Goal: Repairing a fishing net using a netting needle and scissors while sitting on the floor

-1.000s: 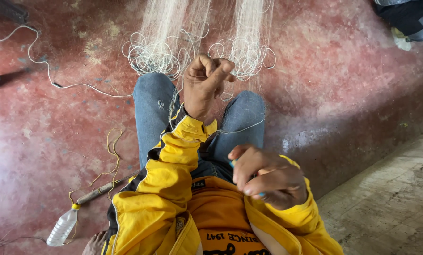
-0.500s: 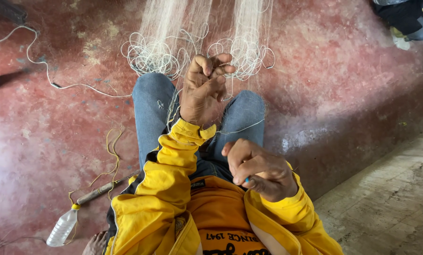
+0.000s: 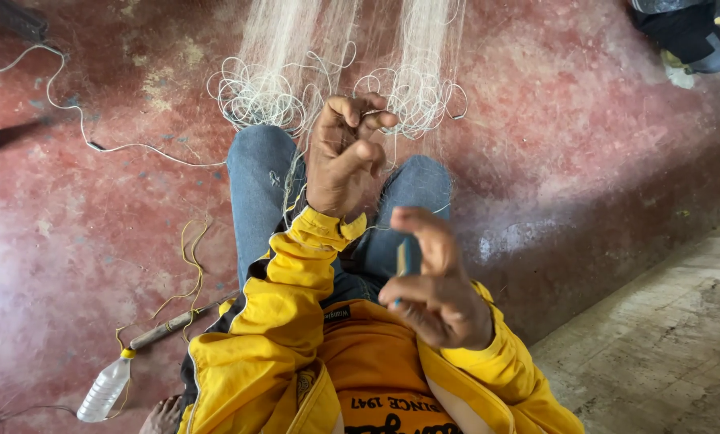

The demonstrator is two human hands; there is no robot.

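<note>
A fine white fishing net [image 3: 344,56] hangs in pale strands down to the seated person's knees, its long axis running from the top of the frame toward the lap, its lower edge bunched in loose loops [image 3: 255,96] just above the blue jeans [image 3: 259,185]. It looks light, soft and limp, likely to snag or tangle, and is best taken by pinching a few strands at the looped edge. The left hand [image 3: 344,157] is raised there, fingers curled and pinched together on the net's threads. The right hand [image 3: 436,289], nearer the chest, is closed around a slim blue tool [image 3: 404,257] held roughly upright; a thin line appears to run from it toward the net. Yellow jacket sleeves [image 3: 288,297] frame both wrists. On the red floor [image 3: 71,241] to the left lie a clear plastic bottle [image 3: 103,390], a stick [image 3: 171,325] wound with yellow cord, and a white cable [image 3: 79,120].
</note>
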